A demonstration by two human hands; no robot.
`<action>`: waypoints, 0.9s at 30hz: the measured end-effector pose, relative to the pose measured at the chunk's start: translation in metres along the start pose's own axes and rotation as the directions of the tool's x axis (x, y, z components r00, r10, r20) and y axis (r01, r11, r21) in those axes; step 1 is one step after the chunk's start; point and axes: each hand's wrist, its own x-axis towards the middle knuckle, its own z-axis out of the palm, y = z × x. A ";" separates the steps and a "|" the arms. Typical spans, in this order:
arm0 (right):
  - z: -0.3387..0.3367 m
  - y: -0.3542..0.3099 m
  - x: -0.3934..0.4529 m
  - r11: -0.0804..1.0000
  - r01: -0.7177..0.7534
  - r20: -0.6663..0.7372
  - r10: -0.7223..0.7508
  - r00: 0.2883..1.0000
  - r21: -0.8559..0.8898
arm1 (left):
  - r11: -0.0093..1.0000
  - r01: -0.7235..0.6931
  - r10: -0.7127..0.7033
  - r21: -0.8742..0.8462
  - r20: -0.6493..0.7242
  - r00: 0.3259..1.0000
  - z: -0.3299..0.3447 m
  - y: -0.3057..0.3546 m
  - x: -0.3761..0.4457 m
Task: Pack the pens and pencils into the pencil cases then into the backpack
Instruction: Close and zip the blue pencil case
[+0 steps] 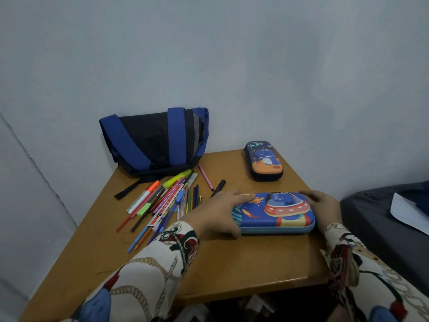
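Pretty much at square one here, as far as I can tell. The whole pile of pens and pencils (pixel 162 201) is lying loose on the wooden surface (pixel 232 263), fanned out just in front of the backpack (pixel 153 140), with one pink pen (pixel 205 177) and a black marker (pixel 218 188) a bit off to the right of the heap. Nothing looks packed yet.

The near pencil case (pixel 274 212), the blue one with the spaceship picture, sits flat and zipped up near the front right of the surface. The left hand (pixel 218 212) has its fingers over the top of the left end and the thumb tucked round the near edge, so it's holding it. The right hand (pixel 322 202) rests against the far right corner; can't tell if it's actually gripping or just touching. Hands are apart, one at each end of the case.

The second pencil case (pixel 263 160) is further back on the right, also closed, nobody touching it. The backpack is slumped against the wall at the back left, and I can't see whether it's open.

So my guess: opening that first case is the step in hand, and everything else is left, meaning filling both cases, zipping them, and getting them into the backpack.
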 end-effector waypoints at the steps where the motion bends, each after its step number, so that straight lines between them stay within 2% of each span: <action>1: 0.001 0.001 0.000 1.000 0.000 -0.008 0.000 1.000 -0.016 | 0.999 -0.007 0.006 -0.038 -0.033 0.999 0.003 -0.003 -0.002; 6: 0.014 -0.005 0.007 0.972 -0.106 -0.122 0.082 0.989 -0.210 | 0.945 0.024 -0.089 -0.328 -0.183 0.979 0.012 -0.013 -0.012; 8: 0.026 -0.012 0.007 0.938 -0.162 -0.170 0.113 0.979 -0.307 | 0.866 0.043 -0.185 -0.498 -0.239 0.953 0.012 -0.014 -0.011; 10: 0.037 -0.017 0.007 0.899 -0.147 -0.182 0.077 0.980 -0.412 | 0.760 0.032 -0.275 -0.649 -0.277 0.921 0.013 -0.013 -0.006; 14: 0.043 -0.019 0.010 0.862 -0.117 -0.147 0.050 0.988 -0.493 | 0.636 -0.040 -0.425 -0.770 -0.393 0.815 0.011 -0.005 0.011; 17: 0.044 -0.017 0.011 0.856 -0.101 -0.156 0.024 0.987 -0.506 | 0.539 0.009 -0.571 -0.843 -0.357 0.739 0.005 0.005 0.032; 20: 0.045 -0.015 0.012 0.846 -0.093 -0.155 0.012 0.988 -0.525 | 0.364 0.033 -0.663 -0.931 -0.235 0.710 0.001 0.016 0.053; 21: 0.045 -0.015 0.013 0.842 -0.093 -0.156 0.011 0.988 -0.531 | 0.339 0.036 -0.675 -0.940 -0.216 0.706 0.001 0.018 0.060; 23: 0.045 -0.014 0.013 0.836 -0.090 -0.163 0.000 0.987 -0.541 | 0.380 0.055 -0.673 -0.924 -0.235 0.701 0.003 0.019 0.073; 27: 0.046 -0.015 0.013 0.821 -0.088 -0.171 -0.012 0.985 -0.564 | 0.563 0.166 -0.657 -0.810 -0.316 0.685 0.002 0.013 0.091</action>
